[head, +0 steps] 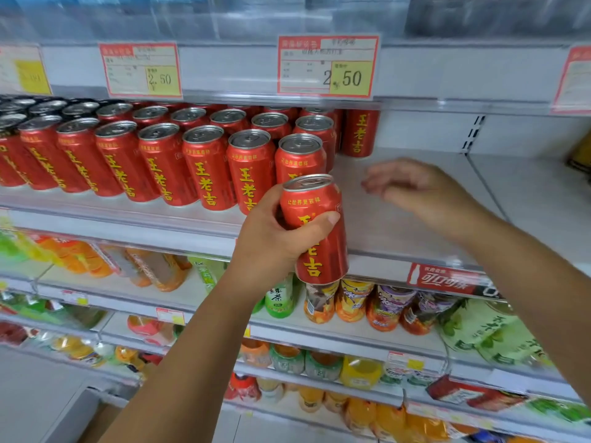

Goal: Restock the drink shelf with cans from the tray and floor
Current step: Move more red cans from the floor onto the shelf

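Note:
My left hand point(271, 238) grips a red can with yellow characters point(316, 231), upright and slightly tilted, in front of the drink shelf's front edge point(399, 251). Rows of the same red cans point(166, 161) fill the left part of that shelf, several deep. One red can point(359, 132) stands alone at the back. My right hand point(412, 187) hovers over the bare right part of the shelf, fingers spread, holding nothing, and it is blurred.
Price tags reading 2.50 point(326, 67) hang on the rail above the cans. Lower shelves carry bottled teas and juices point(358, 302). A red brand strip point(444, 279) sits on the shelf's front rail at right. The tray and floor are out of view.

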### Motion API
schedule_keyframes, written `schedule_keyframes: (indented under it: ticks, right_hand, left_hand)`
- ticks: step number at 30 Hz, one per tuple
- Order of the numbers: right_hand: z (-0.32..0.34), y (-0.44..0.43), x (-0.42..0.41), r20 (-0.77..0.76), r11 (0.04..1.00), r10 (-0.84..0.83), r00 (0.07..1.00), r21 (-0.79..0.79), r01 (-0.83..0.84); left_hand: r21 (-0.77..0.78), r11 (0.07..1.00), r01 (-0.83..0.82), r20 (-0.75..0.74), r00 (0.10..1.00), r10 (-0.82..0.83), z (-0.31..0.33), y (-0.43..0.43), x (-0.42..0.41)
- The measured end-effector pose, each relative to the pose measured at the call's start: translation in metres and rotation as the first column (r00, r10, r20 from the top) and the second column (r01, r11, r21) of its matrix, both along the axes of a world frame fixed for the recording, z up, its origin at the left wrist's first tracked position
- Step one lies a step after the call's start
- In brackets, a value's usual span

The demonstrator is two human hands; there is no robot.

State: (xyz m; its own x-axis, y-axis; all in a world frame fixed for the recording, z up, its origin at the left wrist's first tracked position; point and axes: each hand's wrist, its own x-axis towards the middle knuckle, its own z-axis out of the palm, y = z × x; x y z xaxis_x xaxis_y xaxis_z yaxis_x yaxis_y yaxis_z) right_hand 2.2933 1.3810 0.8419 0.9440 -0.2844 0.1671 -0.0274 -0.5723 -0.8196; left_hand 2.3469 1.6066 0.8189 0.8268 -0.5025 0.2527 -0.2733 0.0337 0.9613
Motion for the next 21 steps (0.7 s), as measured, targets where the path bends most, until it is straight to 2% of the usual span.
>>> schedule_keyframes:
  ticks: [2, 5, 10, 12, 14, 16, 17, 19, 21]
  right_hand:
    - [-0.006, 0.022, -0.040, -0.065, 0.991, 0.126, 0.990, 0.054, -0.122]
    - [-0.012, 0.050, -0.067, -0.052, 0.985, 0.161, 0.986, 0.070, -0.157]
    - [-0.004, 0.063, -0.062, 0.094, 0.990, -0.061, 0.994, 0.130, 0.049]
    - [-0.001, 0.056, -0.056, 0.132, 0.983, -0.147, 0.980, 0.127, 0.130]
    - [0.000, 0.042, -0.043, 0.110, 0.970, -0.221, 0.969, 0.132, 0.207]
    - [0.000, 0.025, -0.025, 0.065, 0.963, -0.255, 0.965, 0.106, 0.248]
    - [0.000, 0.018, -0.016, 0.042, 0.962, -0.262, 0.964, 0.087, 0.257]
    - [-0.002, 0.008, 0.002, 0.008, 0.956, -0.288, 0.958, 0.065, 0.286]
    - [-0.005, 0.002, 0.019, -0.004, 0.947, -0.317, 0.948, 0.059, 0.317]
  left_hand:
    - [-0.021, 1.000, 0.004, -0.020, 1.000, -0.004, 0.002, -0.003, -0.003]
    - [-0.066, 0.998, 0.025, -0.021, 0.999, -0.026, 0.010, -0.014, -0.016]
    - [-0.095, 0.992, 0.080, 0.073, 0.995, -0.074, 0.020, -0.038, -0.028]
    - [-0.017, 0.995, 0.100, 0.167, 0.981, -0.096, 0.015, -0.038, -0.019]
    - [0.191, 0.981, -0.019, 0.284, 0.958, -0.037, 0.005, -0.028, -0.007]
    - [0.346, 0.915, -0.206, 0.456, 0.890, 0.028, -0.012, -0.013, 0.002]
    - [0.362, 0.890, -0.278, 0.556, 0.831, 0.033, -0.020, -0.007, 0.006]
    - [0.341, 0.884, -0.320, 0.689, 0.724, -0.003, -0.035, -0.002, 0.016]
    - [0.292, 0.906, -0.307, 0.731, 0.682, -0.005, -0.049, -0.003, 0.026]
